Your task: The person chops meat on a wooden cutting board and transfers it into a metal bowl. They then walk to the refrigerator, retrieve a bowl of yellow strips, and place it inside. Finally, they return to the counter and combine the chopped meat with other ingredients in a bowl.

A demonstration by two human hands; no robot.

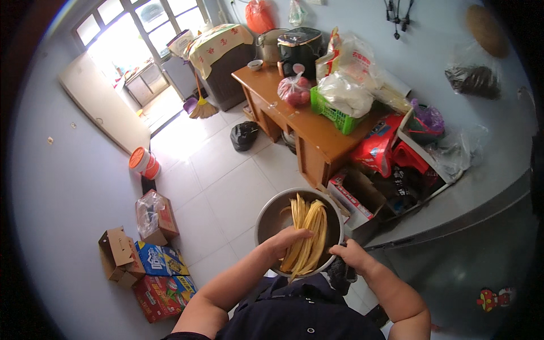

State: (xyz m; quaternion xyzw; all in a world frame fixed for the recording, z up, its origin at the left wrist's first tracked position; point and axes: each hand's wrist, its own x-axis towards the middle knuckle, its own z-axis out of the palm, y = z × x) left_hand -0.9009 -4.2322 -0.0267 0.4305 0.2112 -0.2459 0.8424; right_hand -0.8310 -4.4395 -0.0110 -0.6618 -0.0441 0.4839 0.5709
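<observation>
Close to my body, a round metal basin (pixel 272 216) is held up above the tiled floor. My left hand (pixel 293 239) reaches into it, its thumb lying across a bundle of yellow, flat dried strips (pixel 312 221) that it grips. The strips fan out toward the far side of the basin, and a few ends cross the near rim. On the right side, my right hand (pixel 350 253) clasps the rim together with a dark cloth (pixel 341 272) that hangs below it. Part of the basin's bottom is hidden by the strips.
A wooden desk (pixel 278 110) stands ahead, bearing a green plastic basket (pixel 335 112) and a black rice cooker (pixel 299 53). Cardboard boxes (pixel 161 293) and an orange-lidded bucket (pixel 146 163) line the left wall. A black bag (pixel 244 136) lies on the floor. An open carton (pixel 355 195) is at right.
</observation>
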